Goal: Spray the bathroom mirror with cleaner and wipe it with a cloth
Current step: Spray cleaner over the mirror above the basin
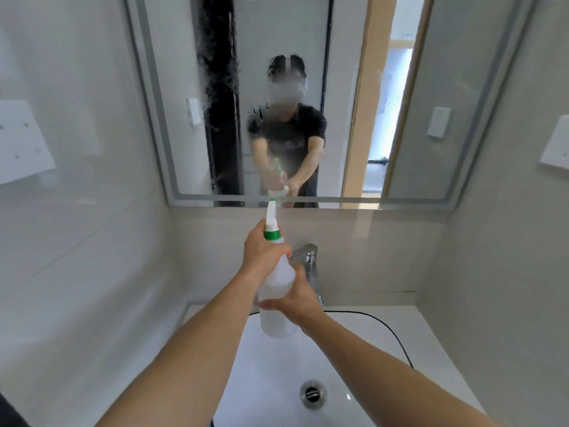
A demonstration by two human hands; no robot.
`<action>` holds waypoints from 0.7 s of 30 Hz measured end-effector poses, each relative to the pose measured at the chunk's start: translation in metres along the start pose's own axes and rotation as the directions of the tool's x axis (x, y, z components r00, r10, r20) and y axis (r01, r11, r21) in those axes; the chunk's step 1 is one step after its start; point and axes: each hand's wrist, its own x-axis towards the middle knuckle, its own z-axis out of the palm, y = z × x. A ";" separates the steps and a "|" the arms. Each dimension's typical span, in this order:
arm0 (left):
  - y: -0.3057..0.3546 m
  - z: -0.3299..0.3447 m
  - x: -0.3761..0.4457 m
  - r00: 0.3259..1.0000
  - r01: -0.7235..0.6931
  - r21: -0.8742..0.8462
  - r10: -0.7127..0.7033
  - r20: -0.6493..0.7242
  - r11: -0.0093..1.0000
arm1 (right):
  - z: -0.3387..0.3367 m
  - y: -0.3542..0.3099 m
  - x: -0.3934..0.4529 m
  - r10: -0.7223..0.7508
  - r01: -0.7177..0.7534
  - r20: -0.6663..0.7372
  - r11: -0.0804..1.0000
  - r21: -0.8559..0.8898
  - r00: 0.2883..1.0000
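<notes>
A translucent white spray bottle (277, 288) with a green collar and white trigger head is held up over the sink, its nozzle aimed at the mirror (431, 87). My left hand (261, 251) grips the bottle's neck at the trigger. My right hand (297, 298) holds the lower body of the bottle, fingers wrapped round it. Spray droplets and wet streaks cover the mirror's left and middle part. The mirror reflects a person holding the bottle. No cloth is in view.
A white sink (277, 380) with a metal drain (312, 394) lies below the hands. A chrome faucet (309, 266) stands just behind the bottle. A black cable (388, 328) runs along the counter's right side. Tiled walls close in left and right.
</notes>
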 end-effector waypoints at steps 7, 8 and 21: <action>0.013 0.047 0.000 0.989 -0.034 0.007 0.032 0.146 0.999 | -0.037 0.015 -0.007 0.055 -0.053 -0.099 0.998 0.027 0.994; 0.017 0.055 0.000 0.985 -0.036 0.002 0.035 0.169 0.999 | -0.045 0.016 -0.009 0.062 -0.059 -0.114 0.998 0.032 0.992; 0.033 0.147 -0.017 0.966 -0.118 0.008 0.112 0.235 0.993 | -0.123 0.048 -0.024 0.097 -0.103 -0.262 0.995 -0.008 0.960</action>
